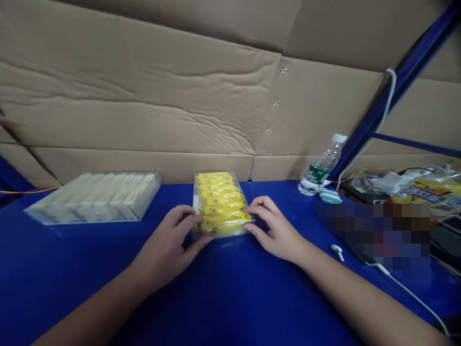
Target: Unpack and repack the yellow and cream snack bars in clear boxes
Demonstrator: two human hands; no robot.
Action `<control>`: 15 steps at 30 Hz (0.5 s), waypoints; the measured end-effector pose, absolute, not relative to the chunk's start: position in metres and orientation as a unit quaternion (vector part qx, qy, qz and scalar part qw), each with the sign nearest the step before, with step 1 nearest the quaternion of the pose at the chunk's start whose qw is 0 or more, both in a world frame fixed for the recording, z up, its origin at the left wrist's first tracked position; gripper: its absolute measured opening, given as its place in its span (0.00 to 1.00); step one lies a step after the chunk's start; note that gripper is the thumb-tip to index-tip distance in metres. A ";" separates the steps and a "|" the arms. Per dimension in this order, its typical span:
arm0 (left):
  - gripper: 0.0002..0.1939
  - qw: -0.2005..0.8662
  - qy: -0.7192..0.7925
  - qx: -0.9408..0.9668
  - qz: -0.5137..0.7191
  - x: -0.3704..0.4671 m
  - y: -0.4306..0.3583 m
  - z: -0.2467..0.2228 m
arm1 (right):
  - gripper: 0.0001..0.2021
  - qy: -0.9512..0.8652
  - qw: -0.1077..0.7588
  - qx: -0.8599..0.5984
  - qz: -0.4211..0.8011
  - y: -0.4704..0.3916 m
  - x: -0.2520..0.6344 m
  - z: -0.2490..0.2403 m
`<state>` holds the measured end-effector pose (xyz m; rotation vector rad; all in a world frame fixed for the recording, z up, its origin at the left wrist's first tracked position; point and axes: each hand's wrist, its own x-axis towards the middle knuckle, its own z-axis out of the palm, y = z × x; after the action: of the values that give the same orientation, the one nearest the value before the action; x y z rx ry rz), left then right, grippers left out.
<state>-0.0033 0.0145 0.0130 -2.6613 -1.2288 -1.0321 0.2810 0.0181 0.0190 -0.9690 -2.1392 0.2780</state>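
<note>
A clear plastic box [223, 234] lies on the blue table, holding a row of yellow wrapped packets [222, 197] with dark print. At its left front corner is my left hand [176, 238], with bent fingers against the side and the thumb at the front edge. My right hand [272, 228] grips the right front corner, fingertips on the upper edge and thumb lower down. Between them the two hands hold the box, which appears to rest on the table. Further left stands a similar clear box [86, 218] with several pale packets [111, 187] inside.
Cardboard sheets [144, 96] line the back of the blue table [223, 298]. To the right are a water bottle [319, 170], a small blue-and-white item [329, 195], a white earbud [337, 252], a white cable [414, 293], a yellow package [425, 192] and a blurred-out patch.
</note>
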 end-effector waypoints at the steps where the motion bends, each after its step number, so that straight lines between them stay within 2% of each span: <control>1: 0.14 0.018 -0.399 -0.854 -0.332 -0.003 0.015 0.013 | 0.13 -0.840 0.375 -0.379 0.103 0.017 0.281 0.020; 7: 0.17 -0.008 -0.464 -0.824 -0.326 0.000 0.013 0.009 | 0.17 -0.849 0.342 -0.389 0.107 0.013 0.279 0.021; 10: 0.20 -0.057 -0.496 -0.808 -0.314 0.001 0.012 0.008 | 0.24 -0.837 0.333 -0.417 0.121 0.014 0.277 0.016; 15: 0.27 -0.163 -0.556 -0.765 -0.282 0.005 0.011 0.010 | 0.24 -0.809 0.352 -0.454 0.124 0.019 0.273 0.005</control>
<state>0.0051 0.0109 0.0097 -2.6899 -1.9549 -0.9905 0.2730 0.0192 0.0055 -1.1752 -2.0933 0.3196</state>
